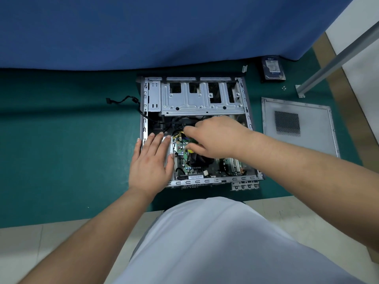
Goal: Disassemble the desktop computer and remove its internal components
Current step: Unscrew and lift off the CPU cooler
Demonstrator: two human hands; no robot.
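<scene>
Left hand (150,160) flat, fingers straight, steadying heavy rigid computer case (249,128); right hand (215,138) curled among soft cables (178,131), grip unclear; take plugs, not fragile motherboard (184,158).

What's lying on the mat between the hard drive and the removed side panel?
In the head view, a few small loose screws lie on the green mat between the hard drive and the side panel; the rest is bare mat.

A dark green mat (61,160) covers the work surface, running from nine to three o'clock. A blue fabric backdrop (143,31) fills twelve o'clock. Pale floor tiles (30,253) show at seven o'clock. A grey metal rail (338,56) slants across two o'clock.
</scene>
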